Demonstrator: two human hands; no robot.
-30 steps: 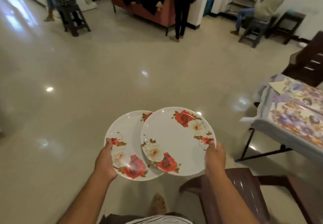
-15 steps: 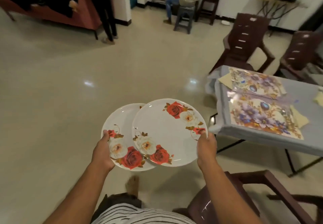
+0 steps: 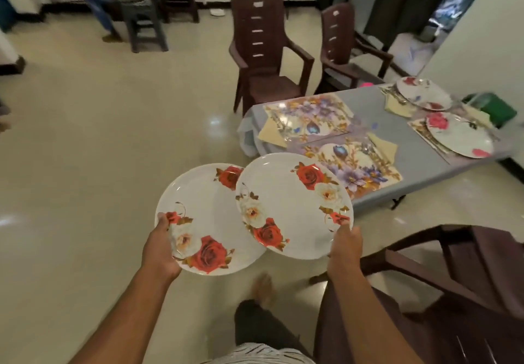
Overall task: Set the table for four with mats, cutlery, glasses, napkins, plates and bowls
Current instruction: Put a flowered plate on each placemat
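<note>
The left hand (image 3: 160,246) grips the near rim of a rose-patterned plate (image 3: 202,213), thumb on top. The right hand (image 3: 344,246) grips a matching plate (image 3: 289,202) that overlaps the first one's right edge. Both plates are held above the floor, near a grey-clothed desk (image 3: 425,168) carrying two bare floral mats (image 3: 309,114) and two plates already on the farther mats (image 3: 459,136).

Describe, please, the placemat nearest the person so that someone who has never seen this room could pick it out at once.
Find the grey-clothed table on the right, past the two plates in the hands. On its near left end lie two floral placemats side by side; the one wanted is the nearer placemat, close to the table's front edge. Unlike the two far mats it carries no plate, and the right-hand plate overlaps its corner in this view.
</note>
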